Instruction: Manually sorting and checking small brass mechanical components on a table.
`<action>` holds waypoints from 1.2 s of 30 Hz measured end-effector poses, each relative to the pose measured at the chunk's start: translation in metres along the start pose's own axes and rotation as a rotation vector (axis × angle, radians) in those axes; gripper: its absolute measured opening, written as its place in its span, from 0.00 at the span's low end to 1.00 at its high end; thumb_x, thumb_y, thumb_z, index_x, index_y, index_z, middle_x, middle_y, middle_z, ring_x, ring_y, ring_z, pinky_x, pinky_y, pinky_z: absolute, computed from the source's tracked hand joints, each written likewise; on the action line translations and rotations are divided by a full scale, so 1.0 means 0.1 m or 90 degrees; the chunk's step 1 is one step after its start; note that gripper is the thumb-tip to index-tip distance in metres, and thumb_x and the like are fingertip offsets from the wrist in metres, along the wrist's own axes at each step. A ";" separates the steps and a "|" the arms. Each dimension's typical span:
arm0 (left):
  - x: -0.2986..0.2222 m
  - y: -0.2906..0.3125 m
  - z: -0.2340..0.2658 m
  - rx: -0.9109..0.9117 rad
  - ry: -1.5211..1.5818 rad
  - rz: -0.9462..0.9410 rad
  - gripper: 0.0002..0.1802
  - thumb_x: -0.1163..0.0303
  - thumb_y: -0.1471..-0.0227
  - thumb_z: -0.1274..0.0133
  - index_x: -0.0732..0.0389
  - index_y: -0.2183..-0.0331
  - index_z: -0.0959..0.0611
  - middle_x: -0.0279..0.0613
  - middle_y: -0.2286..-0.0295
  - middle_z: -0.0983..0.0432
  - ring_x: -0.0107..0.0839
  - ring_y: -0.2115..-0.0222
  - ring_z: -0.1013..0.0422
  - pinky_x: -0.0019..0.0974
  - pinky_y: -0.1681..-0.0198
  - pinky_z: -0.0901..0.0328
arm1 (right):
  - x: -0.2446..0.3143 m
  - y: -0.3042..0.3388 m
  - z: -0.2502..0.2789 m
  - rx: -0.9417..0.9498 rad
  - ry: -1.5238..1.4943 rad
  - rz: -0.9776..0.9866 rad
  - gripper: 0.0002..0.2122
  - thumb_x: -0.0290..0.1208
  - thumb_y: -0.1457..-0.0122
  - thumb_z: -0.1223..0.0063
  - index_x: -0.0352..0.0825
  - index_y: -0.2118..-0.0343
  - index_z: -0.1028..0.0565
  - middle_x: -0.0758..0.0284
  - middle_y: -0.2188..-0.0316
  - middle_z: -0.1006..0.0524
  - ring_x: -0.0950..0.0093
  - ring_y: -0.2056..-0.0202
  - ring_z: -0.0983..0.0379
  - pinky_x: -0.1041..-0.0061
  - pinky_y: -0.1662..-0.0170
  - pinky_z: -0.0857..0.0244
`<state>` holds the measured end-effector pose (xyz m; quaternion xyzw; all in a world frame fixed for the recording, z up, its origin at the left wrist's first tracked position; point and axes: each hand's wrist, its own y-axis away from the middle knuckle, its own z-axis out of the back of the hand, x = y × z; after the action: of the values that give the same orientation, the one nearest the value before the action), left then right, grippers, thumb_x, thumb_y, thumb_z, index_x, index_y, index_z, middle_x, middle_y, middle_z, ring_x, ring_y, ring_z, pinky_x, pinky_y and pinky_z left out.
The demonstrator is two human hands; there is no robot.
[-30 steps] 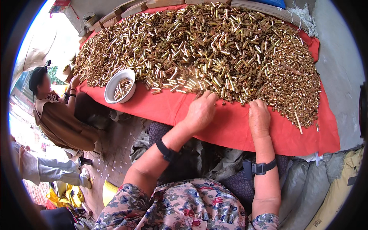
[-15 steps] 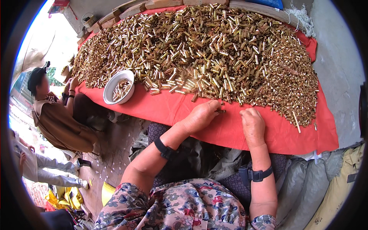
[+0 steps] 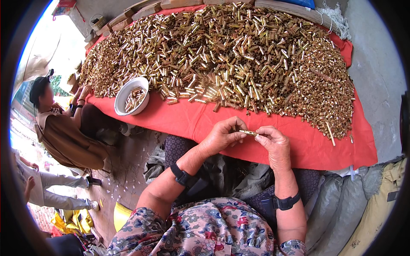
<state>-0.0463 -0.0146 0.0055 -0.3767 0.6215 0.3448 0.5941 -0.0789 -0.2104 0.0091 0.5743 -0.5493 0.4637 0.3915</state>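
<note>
Both hands (image 3: 225, 135) (image 3: 276, 146) closed on tube (image 3: 248, 132)

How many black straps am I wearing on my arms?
2: one strap around your left forearm, the other strap around your right forearm. Any under your floral sleeves would be hidden.

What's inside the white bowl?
A loose pile of brass tubes lies in the bowl. Whatever is beneath the pile is covered and can't be seen.

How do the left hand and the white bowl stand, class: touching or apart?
Apart. The head view shows a wide stretch of red cloth between the left hand and the white bowl, which sits farther left.
</note>
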 end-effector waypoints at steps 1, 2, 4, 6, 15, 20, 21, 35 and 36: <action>0.01 0.01 0.00 0.001 0.000 0.001 0.04 0.73 0.46 0.48 0.60 0.66 0.26 0.30 0.78 0.28 0.14 0.82 0.36 0.18 0.80 0.42 | -0.01 0.00 0.00 0.006 -0.003 0.012 0.05 0.17 0.49 0.46 0.30 0.68 0.24 0.73 0.69 0.27 0.85 0.69 0.31 0.87 0.64 0.36; 0.01 0.01 -0.01 -0.009 0.037 -0.011 0.05 0.73 0.47 0.48 0.60 0.66 0.26 0.31 0.78 0.28 0.15 0.81 0.36 0.18 0.80 0.42 | -0.02 0.00 0.00 0.013 -0.007 0.025 0.05 0.18 0.49 0.45 0.29 0.68 0.23 0.73 0.69 0.27 0.85 0.68 0.31 0.87 0.63 0.36; 0.04 0.02 -0.01 -0.018 0.074 -0.022 0.05 0.73 0.47 0.48 0.61 0.66 0.26 0.32 0.78 0.28 0.15 0.81 0.35 0.19 0.80 0.41 | -0.03 0.01 -0.01 0.016 -0.009 0.023 0.05 0.18 0.48 0.46 0.29 0.68 0.23 0.73 0.69 0.27 0.84 0.68 0.31 0.86 0.62 0.36; 0.08 0.02 -0.02 -0.037 0.131 -0.036 0.05 0.74 0.47 0.47 0.61 0.67 0.26 0.33 0.77 0.27 0.16 0.80 0.33 0.20 0.81 0.41 | -0.04 0.02 -0.02 0.018 -0.012 0.021 0.05 0.18 0.48 0.46 0.29 0.68 0.23 0.72 0.69 0.27 0.84 0.67 0.31 0.86 0.61 0.36; 0.18 -0.13 -0.28 -0.021 -0.494 -0.301 0.10 0.77 0.54 0.49 0.61 0.65 0.25 0.47 0.74 0.28 0.47 0.73 0.29 0.40 0.69 0.32 | -0.08 -0.04 0.05 0.032 0.687 0.195 0.08 0.20 0.60 0.44 0.34 0.74 0.29 0.61 0.70 0.27 0.59 0.66 0.31 0.64 0.61 0.35; -0.02 -0.11 -0.45 0.050 -0.676 -0.244 0.09 0.77 0.57 0.54 0.61 0.67 0.29 0.49 0.71 0.30 0.49 0.72 0.29 0.45 0.71 0.33 | 0.14 -0.13 0.36 -0.058 0.797 0.206 0.10 0.21 0.56 0.45 0.33 0.68 0.27 0.61 0.63 0.27 0.62 0.59 0.31 0.67 0.56 0.35; -0.03 -0.11 -0.47 0.072 -0.697 -0.232 0.09 0.78 0.57 0.54 0.61 0.68 0.30 0.49 0.71 0.31 0.50 0.73 0.29 0.45 0.72 0.34 | 0.13 -0.20 0.46 -0.106 0.814 0.191 0.11 0.21 0.55 0.44 0.33 0.66 0.27 0.61 0.61 0.27 0.62 0.57 0.31 0.67 0.54 0.35; 0.04 -0.64 0.05 -0.277 -0.487 -0.234 0.08 0.78 0.49 0.55 0.66 0.64 0.26 0.47 0.75 0.29 0.40 0.76 0.30 0.38 0.69 0.33 | -0.16 -0.49 0.61 -0.148 0.941 0.256 0.13 0.23 0.54 0.45 0.36 0.62 0.27 0.64 0.65 0.28 0.63 0.61 0.32 0.67 0.57 0.35; 0.05 -0.71 0.08 -0.277 -0.486 -0.234 0.08 0.78 0.49 0.55 0.66 0.64 0.26 0.47 0.75 0.29 0.40 0.76 0.30 0.38 0.69 0.33 | -0.14 -0.49 0.60 -0.126 0.945 0.266 0.13 0.23 0.53 0.45 0.36 0.62 0.27 0.64 0.64 0.28 0.63 0.61 0.32 0.67 0.57 0.35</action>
<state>0.0200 -0.0424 0.0015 -0.4424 0.1950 0.4699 0.7385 -0.0234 -0.2595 -0.0172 -0.0399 -0.2791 0.7400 0.6107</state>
